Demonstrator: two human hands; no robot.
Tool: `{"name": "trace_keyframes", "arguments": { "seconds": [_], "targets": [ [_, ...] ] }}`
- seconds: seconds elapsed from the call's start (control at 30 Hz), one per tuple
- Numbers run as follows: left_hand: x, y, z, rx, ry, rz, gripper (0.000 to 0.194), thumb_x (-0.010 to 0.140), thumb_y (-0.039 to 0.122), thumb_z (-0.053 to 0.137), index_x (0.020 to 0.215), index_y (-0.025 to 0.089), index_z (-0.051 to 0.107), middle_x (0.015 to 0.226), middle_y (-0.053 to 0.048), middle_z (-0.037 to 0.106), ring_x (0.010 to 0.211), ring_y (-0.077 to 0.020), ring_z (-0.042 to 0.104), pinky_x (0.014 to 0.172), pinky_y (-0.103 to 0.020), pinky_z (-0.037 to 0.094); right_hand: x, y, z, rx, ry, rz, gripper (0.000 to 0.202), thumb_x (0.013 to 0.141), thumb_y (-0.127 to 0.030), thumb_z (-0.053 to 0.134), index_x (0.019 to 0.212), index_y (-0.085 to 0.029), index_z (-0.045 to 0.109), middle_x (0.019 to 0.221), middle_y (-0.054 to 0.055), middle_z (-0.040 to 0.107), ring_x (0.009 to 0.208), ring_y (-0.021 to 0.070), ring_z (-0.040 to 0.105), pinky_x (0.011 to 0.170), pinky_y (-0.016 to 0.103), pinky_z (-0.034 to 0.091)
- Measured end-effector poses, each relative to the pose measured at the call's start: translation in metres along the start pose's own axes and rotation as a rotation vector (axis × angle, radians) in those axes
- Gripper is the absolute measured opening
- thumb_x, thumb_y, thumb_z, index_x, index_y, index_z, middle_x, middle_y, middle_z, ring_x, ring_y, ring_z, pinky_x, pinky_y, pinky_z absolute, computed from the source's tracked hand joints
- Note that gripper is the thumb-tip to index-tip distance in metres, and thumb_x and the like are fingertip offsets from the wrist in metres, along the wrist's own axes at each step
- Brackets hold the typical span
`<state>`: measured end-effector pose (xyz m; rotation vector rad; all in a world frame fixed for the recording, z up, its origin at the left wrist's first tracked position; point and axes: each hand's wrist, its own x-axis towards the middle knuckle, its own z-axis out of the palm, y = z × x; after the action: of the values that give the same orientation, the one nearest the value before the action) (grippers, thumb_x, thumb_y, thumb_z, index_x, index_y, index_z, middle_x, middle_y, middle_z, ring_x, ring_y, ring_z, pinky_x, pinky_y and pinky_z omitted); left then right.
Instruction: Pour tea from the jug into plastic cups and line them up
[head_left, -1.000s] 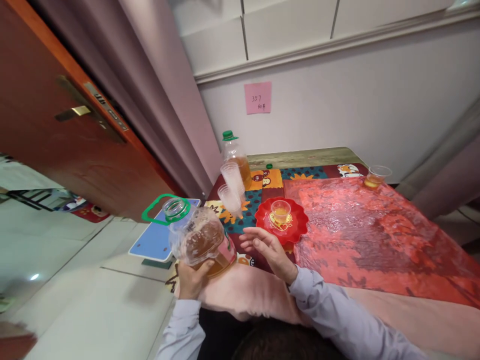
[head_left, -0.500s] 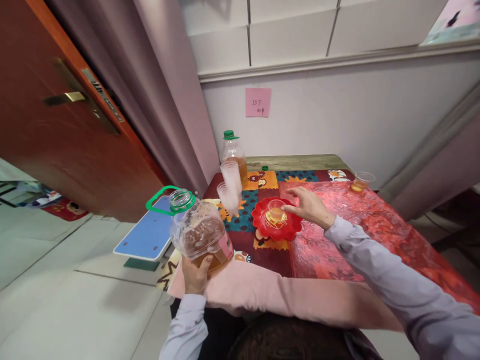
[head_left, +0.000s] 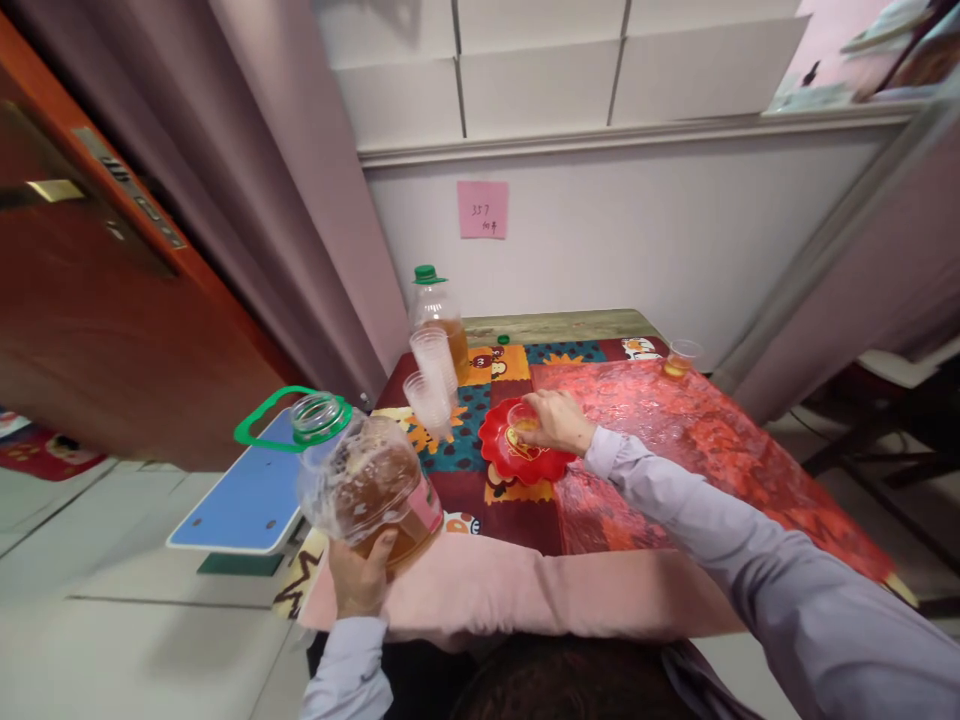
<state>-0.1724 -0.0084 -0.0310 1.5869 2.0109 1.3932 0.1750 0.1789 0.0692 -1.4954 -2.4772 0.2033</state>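
My left hand [head_left: 360,575] is wrapped round the lower part of a large clear jug [head_left: 375,485] of amber liquid, tilted to the left. The jug's mouth is uncapped, and a green handle [head_left: 259,420] loops from its neck. Over the red scalloped plate [head_left: 544,465], my right hand [head_left: 559,420] has its fingers closed on a small clear cup [head_left: 522,420] with some amber liquid in it. Stacks of clear plastic cups [head_left: 435,365] stand left of the plate, in front of a second jug [head_left: 450,330] with a green cap.
Another cup [head_left: 677,360] with amber liquid stands at the table's back right. A green cap [head_left: 503,339] lies near the back edge. Pink cloth [head_left: 480,585] covers the front edge. A blue board [head_left: 240,500] is at the left, below a brown door [head_left: 112,300].
My right hand has closed its fingers on the small cup at the red plate. The view has shifted, so the table and wall appear further left. My left hand still holds the jug.
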Motion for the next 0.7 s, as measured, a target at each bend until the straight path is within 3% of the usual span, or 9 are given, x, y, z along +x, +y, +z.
{"name": "trace_keyframes", "arguments": {
  "seconds": [0.1,0.27,0.47,0.6,0.7],
  "targets": [
    [0.004,-0.008,0.005,-0.119,0.218,-0.019,0.085,0.073,0.073,0.075,0.134,0.015,0.060,0.131,-0.019,0.069,0.136,-0.0412,0.060,0.125,-0.059,0.037,0.002,0.001,-0.007,0.035,0.030,-0.013,0.058,0.085,-0.051,0.081,0.129,-0.015,0.070,0.123,0.017,0.078,0.115,0.0322,0.073,0.101,0.040,0.049],
    [0.008,-0.009,0.007,-0.166,0.269,-0.007,0.072,0.064,0.067,0.085,0.115,0.017,0.069,0.111,-0.013,0.075,0.118,-0.0373,0.068,0.120,-0.055,0.044,0.007,0.036,-0.036,0.243,0.103,0.065,0.052,0.086,-0.058,0.078,0.120,-0.019,0.074,0.114,0.010,0.080,0.101,0.0277,0.076,0.084,0.033,0.054],
    [0.008,-0.013,0.002,-0.114,0.293,0.042,0.057,0.068,0.066,0.083,0.099,0.020,0.072,0.096,-0.008,0.075,0.103,-0.0332,0.070,0.118,-0.054,0.044,0.019,0.147,-0.073,0.067,0.146,0.271,0.061,0.080,-0.063,0.079,0.120,-0.017,0.075,0.119,0.015,0.079,0.107,0.0316,0.074,0.087,0.037,0.054],
    [0.010,-0.021,-0.001,-0.039,0.306,0.074,0.050,0.072,0.064,0.081,0.094,0.020,0.074,0.097,-0.010,0.075,0.107,-0.0356,0.068,0.124,-0.059,0.037,0.026,0.223,-0.094,-0.113,0.154,0.480,0.060,0.078,-0.064,0.077,0.114,-0.016,0.078,0.115,0.017,0.079,0.110,0.0359,0.072,0.092,0.043,0.052],
    [0.011,-0.025,-0.003,-0.009,0.331,0.101,0.050,0.071,0.066,0.079,0.093,0.021,0.074,0.102,-0.011,0.075,0.114,-0.0393,0.066,0.124,-0.063,0.035,0.029,0.265,-0.098,-0.154,0.173,0.568,0.062,0.075,-0.065,0.076,0.111,-0.015,0.079,0.118,0.020,0.077,0.113,0.0393,0.069,0.097,0.050,0.049]
  ]
}}
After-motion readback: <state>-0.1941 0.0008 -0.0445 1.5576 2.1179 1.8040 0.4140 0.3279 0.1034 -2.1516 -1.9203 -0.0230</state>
